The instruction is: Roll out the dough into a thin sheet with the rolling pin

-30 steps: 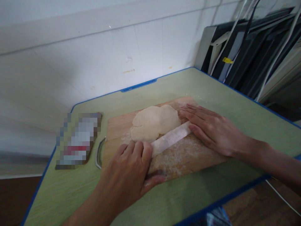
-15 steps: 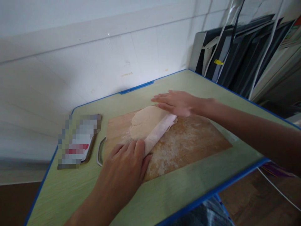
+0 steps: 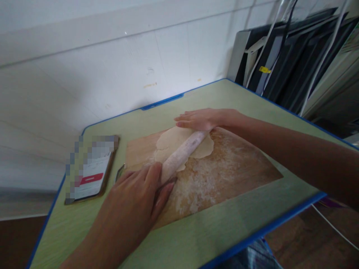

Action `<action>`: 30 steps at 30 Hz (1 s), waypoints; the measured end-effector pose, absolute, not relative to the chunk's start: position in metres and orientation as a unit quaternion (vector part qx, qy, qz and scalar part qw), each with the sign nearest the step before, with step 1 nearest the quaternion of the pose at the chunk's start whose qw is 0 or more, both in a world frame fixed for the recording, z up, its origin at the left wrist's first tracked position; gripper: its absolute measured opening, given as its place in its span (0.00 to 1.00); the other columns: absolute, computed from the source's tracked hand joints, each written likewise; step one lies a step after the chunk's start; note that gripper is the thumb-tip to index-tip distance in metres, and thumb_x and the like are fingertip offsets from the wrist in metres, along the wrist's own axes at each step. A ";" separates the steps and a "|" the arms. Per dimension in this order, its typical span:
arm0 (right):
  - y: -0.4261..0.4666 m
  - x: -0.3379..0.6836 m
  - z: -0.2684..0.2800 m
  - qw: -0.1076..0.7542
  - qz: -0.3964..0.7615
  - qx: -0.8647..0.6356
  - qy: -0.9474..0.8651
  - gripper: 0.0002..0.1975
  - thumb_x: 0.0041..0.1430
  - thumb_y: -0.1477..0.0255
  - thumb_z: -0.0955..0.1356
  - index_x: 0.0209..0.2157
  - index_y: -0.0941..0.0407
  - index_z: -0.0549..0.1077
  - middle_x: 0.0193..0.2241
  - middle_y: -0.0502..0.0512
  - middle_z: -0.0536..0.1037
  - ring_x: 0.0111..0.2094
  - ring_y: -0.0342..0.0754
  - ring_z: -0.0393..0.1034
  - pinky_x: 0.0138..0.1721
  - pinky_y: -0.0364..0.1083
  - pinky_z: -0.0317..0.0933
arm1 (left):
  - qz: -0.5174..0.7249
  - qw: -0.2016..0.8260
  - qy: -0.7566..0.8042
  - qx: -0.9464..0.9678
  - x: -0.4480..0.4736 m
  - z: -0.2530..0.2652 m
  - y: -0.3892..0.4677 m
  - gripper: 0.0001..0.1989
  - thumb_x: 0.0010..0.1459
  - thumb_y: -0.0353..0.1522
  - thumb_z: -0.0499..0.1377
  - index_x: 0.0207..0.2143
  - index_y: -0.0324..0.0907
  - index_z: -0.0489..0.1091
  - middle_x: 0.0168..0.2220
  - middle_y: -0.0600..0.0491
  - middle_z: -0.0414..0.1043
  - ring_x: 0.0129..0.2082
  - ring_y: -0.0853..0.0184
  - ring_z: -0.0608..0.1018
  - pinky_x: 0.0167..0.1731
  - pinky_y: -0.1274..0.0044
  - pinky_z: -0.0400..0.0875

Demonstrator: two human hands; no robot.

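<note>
A flour-dusted rolling pin (image 3: 182, 153) lies slantwise across a thin, uneven sheet of dough (image 3: 171, 139) on a wooden cutting board (image 3: 224, 168). The near end of the pin is under my left hand (image 3: 137, 194), whose fingers and thumb close around it. At the far end, the palm of my right hand (image 3: 200, 118) rests on the pin with its fingers stretched out flat over the dough's back edge. Dough shows on both sides of the pin.
The board lies on a green table (image 3: 213, 97) with a blue edge, against a white wall (image 3: 117, 71). A phone (image 3: 92, 172) with a partly blurred screen lies left of the board. Dark panels (image 3: 297, 56) and cables stand behind the right side.
Both hands have moved the rolling pin to the left and back over the dough. More dough now shows on the pin's right side.
</note>
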State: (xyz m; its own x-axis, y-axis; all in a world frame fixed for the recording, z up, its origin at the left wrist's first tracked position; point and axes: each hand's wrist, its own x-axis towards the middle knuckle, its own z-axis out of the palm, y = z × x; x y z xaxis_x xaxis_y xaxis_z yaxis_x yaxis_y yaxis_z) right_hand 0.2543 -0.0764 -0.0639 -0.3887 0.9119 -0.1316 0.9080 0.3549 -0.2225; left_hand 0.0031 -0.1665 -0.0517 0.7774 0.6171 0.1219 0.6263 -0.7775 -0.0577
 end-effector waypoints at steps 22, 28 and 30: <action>-0.147 0.265 -0.063 0.025 0.078 -0.583 -0.809 0.27 0.67 0.63 0.49 0.63 0.55 0.54 0.64 0.55 0.54 0.65 0.53 0.43 0.61 0.63 0.41 | -0.029 0.115 -0.283 -0.952 -0.001 -0.059 -0.188 0.12 0.62 0.38 0.46 0.41 0.45 0.65 0.33 0.49 0.75 0.29 0.58 0.76 0.30 0.65 0.70; -0.157 0.267 -0.064 0.056 0.035 -0.571 -0.819 0.26 0.67 0.63 0.49 0.62 0.54 0.56 0.63 0.56 0.58 0.63 0.53 0.49 0.60 0.60 0.47 | -0.034 0.139 -0.259 -0.955 0.002 -0.057 -0.193 0.13 0.63 0.38 0.45 0.36 0.43 0.65 0.31 0.48 0.74 0.25 0.59 0.76 0.25 0.67 0.70; -0.161 0.267 -0.063 0.060 0.031 -0.568 -0.820 0.26 0.67 0.65 0.50 0.62 0.56 0.56 0.62 0.57 0.59 0.63 0.54 0.50 0.59 0.60 0.48 | -0.028 0.141 -0.258 -0.955 0.003 -0.056 -0.194 0.12 0.63 0.38 0.46 0.36 0.42 0.66 0.29 0.49 0.74 0.25 0.59 0.76 0.26 0.67 0.71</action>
State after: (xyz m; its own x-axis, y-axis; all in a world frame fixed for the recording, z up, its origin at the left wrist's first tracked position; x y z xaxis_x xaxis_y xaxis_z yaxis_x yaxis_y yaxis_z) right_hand 0.2665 -0.1607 -0.0632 -0.3478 0.9354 0.0636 0.9280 0.3531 -0.1190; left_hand 0.0027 -0.1939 -0.0565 0.8653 0.4853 0.1253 0.5008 -0.8271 -0.2550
